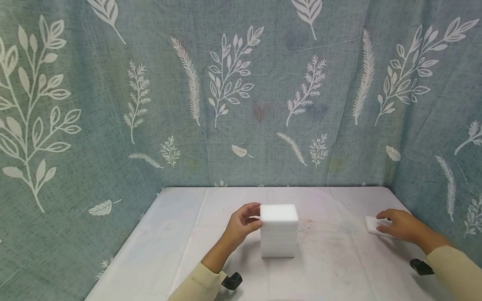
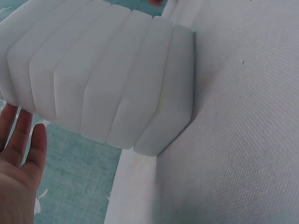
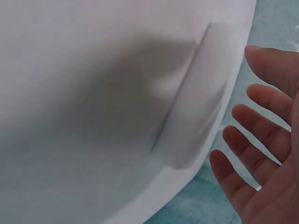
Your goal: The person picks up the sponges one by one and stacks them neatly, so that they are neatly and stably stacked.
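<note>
A stack of several white melamine-type sponges (image 1: 278, 236) stands upright at the middle of the table. My left hand (image 1: 242, 223) touches the stack's upper left side, the thumb near the front corner and the fingers farther back. In the left wrist view, those fingers (image 2: 21, 130) are extended against the end faces of the top sponges. One more white sponge (image 1: 371, 225) lies flat near the table's right edge. Over it hovers my right hand (image 1: 404, 225), fingers spread and slightly bent. In the right wrist view a gap shows between the fingertips and the sponge (image 3: 196, 98).
A white cloth covers the table (image 1: 211, 234), with faint stains right of the stack. Leaf-patterned green-grey curtains (image 1: 263, 104) enclose the back and both sides. Small black devices (image 1: 231, 281) sit at both wrists.
</note>
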`<state>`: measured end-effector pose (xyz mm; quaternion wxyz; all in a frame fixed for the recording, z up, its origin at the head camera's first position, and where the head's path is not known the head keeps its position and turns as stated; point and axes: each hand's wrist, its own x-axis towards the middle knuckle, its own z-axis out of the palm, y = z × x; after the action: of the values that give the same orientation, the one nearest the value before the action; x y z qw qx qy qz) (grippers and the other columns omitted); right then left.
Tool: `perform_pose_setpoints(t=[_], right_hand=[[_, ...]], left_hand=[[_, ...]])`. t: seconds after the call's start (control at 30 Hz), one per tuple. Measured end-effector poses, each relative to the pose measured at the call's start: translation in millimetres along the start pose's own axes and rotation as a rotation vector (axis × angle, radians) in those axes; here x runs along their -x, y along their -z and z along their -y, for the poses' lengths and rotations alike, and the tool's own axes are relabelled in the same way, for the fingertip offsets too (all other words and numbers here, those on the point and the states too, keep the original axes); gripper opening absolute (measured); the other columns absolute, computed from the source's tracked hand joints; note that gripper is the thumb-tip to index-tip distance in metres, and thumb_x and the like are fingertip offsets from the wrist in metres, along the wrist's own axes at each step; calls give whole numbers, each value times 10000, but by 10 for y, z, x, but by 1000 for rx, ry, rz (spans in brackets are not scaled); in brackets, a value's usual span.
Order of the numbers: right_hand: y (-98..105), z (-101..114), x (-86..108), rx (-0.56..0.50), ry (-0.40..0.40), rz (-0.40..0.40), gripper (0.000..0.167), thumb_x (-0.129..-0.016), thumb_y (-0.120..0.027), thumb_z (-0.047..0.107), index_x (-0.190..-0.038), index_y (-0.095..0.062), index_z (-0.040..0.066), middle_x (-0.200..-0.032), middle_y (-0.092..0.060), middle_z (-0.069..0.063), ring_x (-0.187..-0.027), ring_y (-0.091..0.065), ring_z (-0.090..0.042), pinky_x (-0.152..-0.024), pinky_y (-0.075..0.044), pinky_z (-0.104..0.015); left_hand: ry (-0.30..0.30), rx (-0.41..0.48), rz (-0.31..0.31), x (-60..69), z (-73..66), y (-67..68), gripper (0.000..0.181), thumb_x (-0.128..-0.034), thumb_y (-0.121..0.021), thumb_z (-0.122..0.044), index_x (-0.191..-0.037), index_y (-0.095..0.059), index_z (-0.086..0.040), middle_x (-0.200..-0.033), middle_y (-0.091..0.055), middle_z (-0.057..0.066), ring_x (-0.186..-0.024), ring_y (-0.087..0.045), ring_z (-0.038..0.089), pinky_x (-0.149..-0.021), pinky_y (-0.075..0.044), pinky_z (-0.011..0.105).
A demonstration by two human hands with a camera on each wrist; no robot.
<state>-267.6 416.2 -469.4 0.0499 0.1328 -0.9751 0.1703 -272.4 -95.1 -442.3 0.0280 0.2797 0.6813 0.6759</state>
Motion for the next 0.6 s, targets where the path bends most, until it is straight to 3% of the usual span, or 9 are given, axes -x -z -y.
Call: perform_pose_setpoints(t=[0.6], right_hand=[[-101, -91, 1, -16, -46, -24, 378, -754, -803, 172, -1017, -658, -58, -1047, -630, -259, -985, -580, -451, -818, -469, -596]], left_hand=[[4, -13, 4, 9, -6, -6, 554, -870, -706, -19, -1358, -464, 82, -1240, -585, 227, -1160, -543, 354, -995, -421, 499]])
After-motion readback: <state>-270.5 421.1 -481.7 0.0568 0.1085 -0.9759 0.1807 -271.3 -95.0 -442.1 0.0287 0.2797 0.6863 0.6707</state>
